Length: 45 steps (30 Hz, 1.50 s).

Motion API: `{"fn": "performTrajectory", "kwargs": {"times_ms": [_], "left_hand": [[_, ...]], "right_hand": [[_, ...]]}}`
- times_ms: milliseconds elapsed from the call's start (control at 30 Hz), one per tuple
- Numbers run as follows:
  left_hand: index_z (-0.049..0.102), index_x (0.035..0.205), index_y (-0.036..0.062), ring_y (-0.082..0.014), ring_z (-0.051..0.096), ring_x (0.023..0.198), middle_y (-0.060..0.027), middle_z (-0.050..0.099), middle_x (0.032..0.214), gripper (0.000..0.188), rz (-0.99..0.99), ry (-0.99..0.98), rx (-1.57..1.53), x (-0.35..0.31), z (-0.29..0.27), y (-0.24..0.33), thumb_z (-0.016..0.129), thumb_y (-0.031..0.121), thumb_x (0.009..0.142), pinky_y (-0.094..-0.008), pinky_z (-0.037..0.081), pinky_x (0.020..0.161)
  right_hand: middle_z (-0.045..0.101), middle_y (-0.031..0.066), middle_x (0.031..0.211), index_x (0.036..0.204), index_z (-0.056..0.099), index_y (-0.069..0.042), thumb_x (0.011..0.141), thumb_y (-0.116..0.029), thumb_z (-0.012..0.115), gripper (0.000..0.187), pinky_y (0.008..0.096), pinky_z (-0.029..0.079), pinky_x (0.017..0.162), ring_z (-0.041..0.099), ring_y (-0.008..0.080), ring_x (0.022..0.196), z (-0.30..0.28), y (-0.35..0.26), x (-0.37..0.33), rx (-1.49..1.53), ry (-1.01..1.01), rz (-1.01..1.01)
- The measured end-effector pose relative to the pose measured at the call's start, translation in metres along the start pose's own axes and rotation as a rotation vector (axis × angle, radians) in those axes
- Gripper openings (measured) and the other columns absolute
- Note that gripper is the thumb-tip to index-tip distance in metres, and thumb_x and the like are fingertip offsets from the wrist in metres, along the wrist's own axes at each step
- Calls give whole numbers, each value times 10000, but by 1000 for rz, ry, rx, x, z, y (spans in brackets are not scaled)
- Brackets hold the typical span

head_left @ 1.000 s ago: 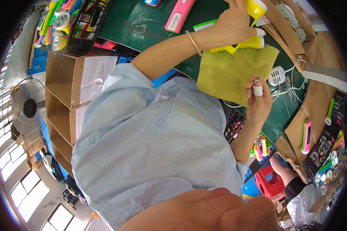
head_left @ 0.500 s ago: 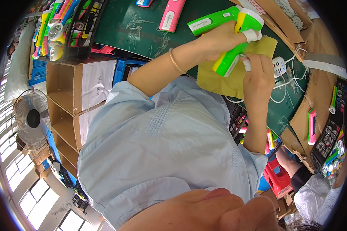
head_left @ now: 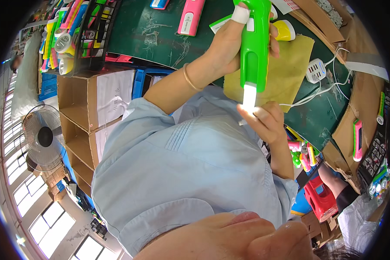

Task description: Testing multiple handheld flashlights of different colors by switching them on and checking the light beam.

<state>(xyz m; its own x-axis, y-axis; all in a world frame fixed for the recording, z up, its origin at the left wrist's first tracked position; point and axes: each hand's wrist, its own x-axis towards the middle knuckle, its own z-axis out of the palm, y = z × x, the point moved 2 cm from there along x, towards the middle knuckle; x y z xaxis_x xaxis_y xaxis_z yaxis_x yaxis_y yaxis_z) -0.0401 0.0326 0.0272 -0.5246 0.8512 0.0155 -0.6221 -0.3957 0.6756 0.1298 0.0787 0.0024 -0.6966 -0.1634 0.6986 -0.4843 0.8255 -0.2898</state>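
Observation:
My left hand (head_left: 229, 41), with a white wrap on the thumb and a bangle on the wrist, grips a green flashlight (head_left: 255, 56) held up close in front of me. A bright white piece (head_left: 249, 96) sticks out of its lower end. My right hand (head_left: 266, 123) has its fingers closed at that white piece; glare blurs the fingertips. Behind the held flashlight, another flashlight with a yellow head (head_left: 284, 30) lies by a yellow-green cloth (head_left: 290, 65). A pink flashlight (head_left: 191, 17) rests farther left on the green table (head_left: 134, 34).
A white multi-port USB charger (head_left: 316, 70) with cables lies right of the cloth. A black basket (head_left: 95, 34) of flashlights stands at the left, above cardboard boxes (head_left: 76, 99). Cardboard edging (head_left: 351, 99) borders the table's right. A red stool (head_left: 320, 197) and another person's arm (head_left: 333, 184) are lower right.
The flashlight has been lifted and turned upright, its green back now showing with the white piece at its lower end. My right hand has moved down and left to that end.

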Motion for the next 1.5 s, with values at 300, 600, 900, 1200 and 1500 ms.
{"fn": "performTrajectory", "kwargs": {"times_ms": [300,600,900,1200,1500], "left_hand": [[489,1119,53,-308,550,930,-133,560,1047,560,435,-594,853,-40,4,-17,734,295,679,-356,457,778],[456,1157,61,-308,559,909,-124,562,990,629,325,-485,1081,-56,-11,-22,756,137,609,-355,471,748],[276,1276,29,-344,512,1056,-183,465,1194,776,311,-230,1234,-63,-10,-25,737,182,671,-376,438,875],[217,1298,7,-183,494,992,-102,463,1088,738,-71,-120,839,-40,2,-17,663,146,727,-317,420,861],[339,1164,-22,-224,530,884,-152,514,977,679,14,-8,1234,-39,-1,-26,706,153,620,-307,440,738]], "right_hand": [[531,128,870,1053,529,-17,711,-90,644,368,303,456,639,562,257,751,27,27,-18,439,205,654],[499,101,725,919,572,4,816,-7,506,123,256,387,582,494,202,641,-2,33,-23,324,134,832],[486,51,667,836,562,33,860,-85,509,132,226,351,562,442,123,609,-8,22,-19,361,245,951],[435,49,581,707,502,20,844,-116,514,193,244,299,466,392,125,498,-35,22,25,482,170,758],[443,114,583,704,500,14,832,-118,561,194,304,330,451,406,231,478,-27,21,37,152,-24,892]]}}
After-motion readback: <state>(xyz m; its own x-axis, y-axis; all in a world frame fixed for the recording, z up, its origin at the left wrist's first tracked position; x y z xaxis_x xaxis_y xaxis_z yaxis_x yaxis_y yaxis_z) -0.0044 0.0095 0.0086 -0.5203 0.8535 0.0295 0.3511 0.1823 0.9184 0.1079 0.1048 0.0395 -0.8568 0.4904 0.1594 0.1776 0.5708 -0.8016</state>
